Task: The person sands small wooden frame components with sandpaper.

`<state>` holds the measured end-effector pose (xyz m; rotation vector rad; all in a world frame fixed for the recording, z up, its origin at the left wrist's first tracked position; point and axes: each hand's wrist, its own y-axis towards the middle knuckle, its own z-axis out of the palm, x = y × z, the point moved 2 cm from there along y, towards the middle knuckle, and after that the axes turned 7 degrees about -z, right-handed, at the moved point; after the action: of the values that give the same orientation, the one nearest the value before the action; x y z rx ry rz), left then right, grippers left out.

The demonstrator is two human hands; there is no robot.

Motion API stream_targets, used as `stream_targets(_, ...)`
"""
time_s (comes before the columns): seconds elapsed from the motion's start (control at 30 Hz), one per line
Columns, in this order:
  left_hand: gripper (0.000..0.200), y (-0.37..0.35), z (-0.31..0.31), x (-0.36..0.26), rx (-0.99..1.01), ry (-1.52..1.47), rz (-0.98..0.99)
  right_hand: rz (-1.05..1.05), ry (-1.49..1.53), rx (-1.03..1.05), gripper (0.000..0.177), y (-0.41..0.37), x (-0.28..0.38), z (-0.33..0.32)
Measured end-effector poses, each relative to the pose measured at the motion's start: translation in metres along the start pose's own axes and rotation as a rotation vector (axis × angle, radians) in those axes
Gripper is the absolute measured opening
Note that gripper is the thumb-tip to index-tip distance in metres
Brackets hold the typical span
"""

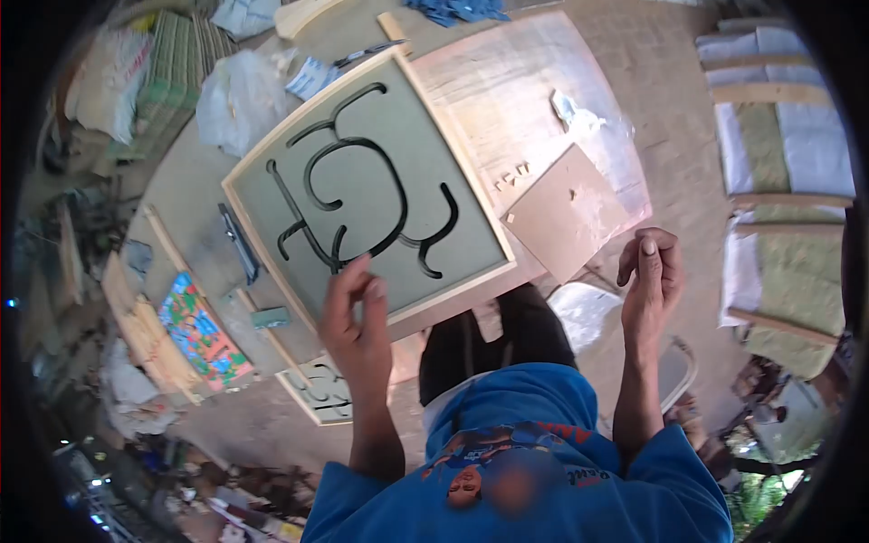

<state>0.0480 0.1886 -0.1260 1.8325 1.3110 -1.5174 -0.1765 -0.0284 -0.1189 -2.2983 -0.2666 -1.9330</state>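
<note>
A wood-framed panel (262,217) with a grey-green face lies on the work table, bearing several black curved strips (394,181) that form a line design. Over the panel's near edge is my left hand (358,317), its fingertips right at the lower end of a black strip. Thumb and forefinger are apart, with nothing visible between them. My right hand (654,271) hovers off to the right, beside a square brown board (566,213). Its fingers are curled and the thumb presses against them; whatever they pinch is hidden.
Small wooden bits (511,176) lie near the brown board. A dark cutter-like tool (238,242) rests left of the panel, beside a small green block (270,318). Further left is a colourful painted panel (204,330). A plastic bag (243,101) sits at the back left.
</note>
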Motion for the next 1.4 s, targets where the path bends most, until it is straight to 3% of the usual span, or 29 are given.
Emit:
stream_targets(0.1, 0.024, 0.001, 0.049, -0.014, 0.065, 0.193, 0.072, 0.124, 0.133, 0.084, 0.023, -0.016, -0.041, -0.044)
stream_targets(0.2, 0.022, 0.001, 0.083, -0.018, 0.127, 0.222, 0.087, 0.225, 0.091, 0.111, 0.031, -0.037, -0.074, -0.068)
stream_targets(0.27, 0.024, 0.001, 0.1, -0.025, 0.237, 0.407, 0.283, 0.251, 0.088, 0.128, 0.04, -0.051, -0.095, -0.081)
stream_targets(0.33, 0.023, 0.004, 0.101, -0.017, 0.27, 0.503, 0.353, 0.29, 0.128, 0.234, 0.045, -0.062, -0.113, -0.088)
stream_targets(0.43, 0.024, 0.009, 0.099, -0.01, 0.161, 0.503, 0.293, 0.395, 0.234, 0.2, 0.045, -0.071, -0.134, -0.095)
stream_targets(0.5, 0.018, 0.01, 0.103, -0.005, 0.064, 0.219, -0.002, 0.485, 0.236, 0.227, 0.037, -0.073, -0.143, -0.098)
stream_targets(0.53, 0.018, 0.011, 0.101, -0.002, 0.066, 0.238, 0.007, 0.492, 0.256, 0.221, 0.037, -0.075, -0.145, -0.096)
stream_targets(0.63, 0.014, 0.015, 0.098, 0.01, 0.209, 0.282, -0.042, 0.423, 0.38, 0.255, 0.011, -0.074, -0.143, -0.084)
stream_targets(0.67, 0.014, 0.017, 0.097, 0.009, 0.216, 0.296, -0.036, 0.427, 0.392, 0.245, 0.011, -0.073, -0.14, -0.076)
stream_targets(0.73, 0.01, 0.02, 0.097, 0.006, 0.324, 0.445, -0.084, 0.189, 0.357, 0.328, 0.017, -0.068, -0.125, -0.054)
stream_targets(0.77, 0.009, 0.021, 0.098, 0.002, 0.378, 0.497, -0.096, 0.236, 0.417, 0.372, 0.018, -0.068, -0.12, -0.046)
stream_targets(0.8, 0.009, 0.024, 0.097, 0.001, 0.385, 0.511, -0.095, 0.138, 0.412, 0.399, 0.02, -0.067, -0.117, -0.036)
stream_targets(0.97, 0.01, 0.032, 0.098, 0.003, 0.476, 0.52, -0.074, 0.128, 0.713, 0.351, 0.046, -0.071, -0.113, 0.013)
stream_targets(1.07, 0.01, 0.033, 0.101, 0.002, 0.49, 0.5, -0.096, 0.058, 0.681, 0.337, 0.052, -0.069, -0.116, 0.033)
stream_targets(1.4, 0.012, 0.032, 0.107, 0.002, 0.468, 0.487, -0.115, 0.016, 0.635, 0.339, 0.052, -0.072, -0.114, 0.051)
